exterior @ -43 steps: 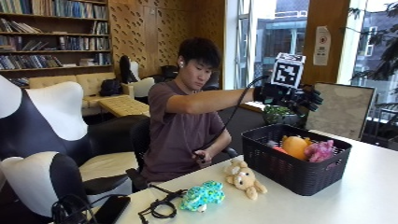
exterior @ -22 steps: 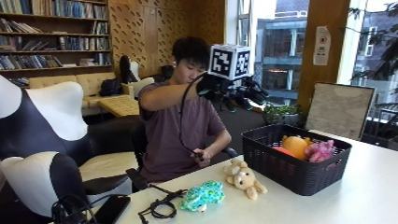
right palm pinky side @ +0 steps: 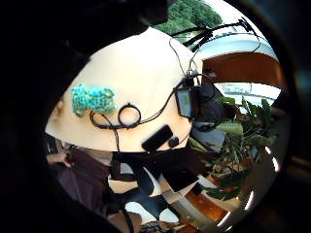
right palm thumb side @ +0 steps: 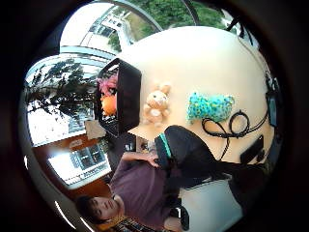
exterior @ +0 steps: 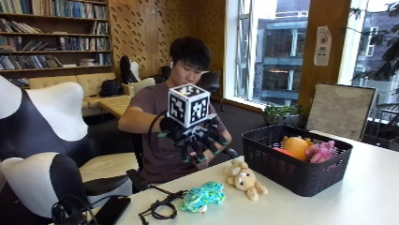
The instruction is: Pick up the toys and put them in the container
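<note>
Above the worktop (exterior: 374, 187), we are holding the gloved right hand (exterior: 195, 136) in the air over the near edge, its fingers (exterior: 201, 149) hanging spread and relaxed, gripping nothing. Two toys are lying loose on the worktop: the turquoise spotted plush (exterior: 203, 196) beside a coiled black cable (exterior: 161, 209), and the beige plush bunny (exterior: 246, 178) just beside the wall of the black basket (exterior: 293, 164). We are seeing the orange toy (exterior: 295, 146) and the pink toy (exterior: 321, 152) already resting inside the basket.

We are judging the next step to be a descent onto one of the two loose toys. Risks from this position:

- The turquoise plush is lying close to the cable; a wide grasp may be snagging the cable and dragging it along.
- The bunny is lying near the basket wall; an approach from that side may be knocking the basket or pushing the toy against it.
- Soft plush may be slipping if only a limb is pinched.
</note>
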